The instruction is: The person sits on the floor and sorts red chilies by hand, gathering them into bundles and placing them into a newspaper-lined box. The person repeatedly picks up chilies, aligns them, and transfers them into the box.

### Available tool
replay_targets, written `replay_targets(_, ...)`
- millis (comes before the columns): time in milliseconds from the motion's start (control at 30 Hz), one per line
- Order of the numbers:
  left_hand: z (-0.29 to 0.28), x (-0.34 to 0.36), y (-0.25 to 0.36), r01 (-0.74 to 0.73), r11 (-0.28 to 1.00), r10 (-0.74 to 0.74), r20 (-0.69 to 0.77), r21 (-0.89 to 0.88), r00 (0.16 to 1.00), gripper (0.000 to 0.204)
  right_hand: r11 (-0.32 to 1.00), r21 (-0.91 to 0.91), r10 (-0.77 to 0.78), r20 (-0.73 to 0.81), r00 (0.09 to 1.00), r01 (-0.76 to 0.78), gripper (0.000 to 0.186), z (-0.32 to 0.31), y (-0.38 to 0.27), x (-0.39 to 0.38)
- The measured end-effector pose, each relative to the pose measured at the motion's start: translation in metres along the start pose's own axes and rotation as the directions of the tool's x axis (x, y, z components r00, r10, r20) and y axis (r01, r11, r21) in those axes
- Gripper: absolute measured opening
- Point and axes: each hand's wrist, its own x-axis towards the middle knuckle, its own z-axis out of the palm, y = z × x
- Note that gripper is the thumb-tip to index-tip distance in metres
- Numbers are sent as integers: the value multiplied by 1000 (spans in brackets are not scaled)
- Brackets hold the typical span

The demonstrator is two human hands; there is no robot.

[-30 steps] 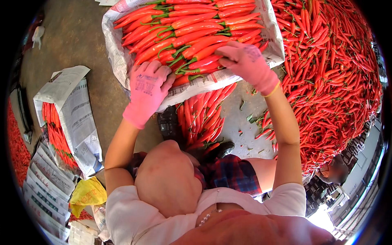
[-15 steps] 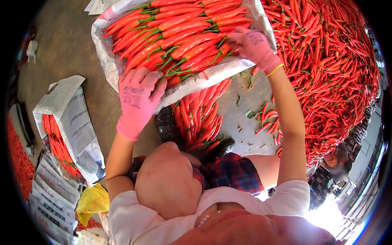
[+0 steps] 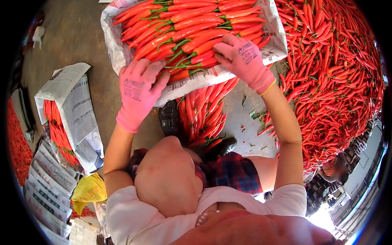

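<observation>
A paper-lined box (image 3: pixel 112 45) at the top middle holds rows of long red chili peppers (image 3: pixel 196 30) with green stems. My left hand (image 3: pixel 140 92), in a pink glove, lies over the box's near left corner. Its fingers bend onto the peppers there and its thumb is spread apart from them. At the near side, right of the middle, my right hand (image 3: pixel 247 63) wears a matching glove. Its fingers are curled down on peppers in the nearest row; the fingertips are partly hidden.
A huge heap of red chilies (image 3: pixel 330 90) fills the right side. Another bunch of chilies (image 3: pixel 202 112) lies between my shoes, below the box. To the left stand a second paper-lined box (image 3: pixel 79 110) of chilies, newspaper sheets (image 3: pixel 49 179) and a yellow bag (image 3: pixel 89 190).
My right hand has moved left and slightly nearer, from the box's right side to the near row. The view has shifted a little, and my left hand stays at the corner.
</observation>
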Motion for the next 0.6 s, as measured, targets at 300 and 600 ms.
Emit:
replay_targets(300,17,-9,-7,-144,989,143,52,34,988,13,995,-92,-24,17,1000,26,18,3,2,2)
replay_targets(600,28,-11,-3,-93,992,98,54,-84,994,11,999,-53,-6,31,1000,7,14,31,-59,12)
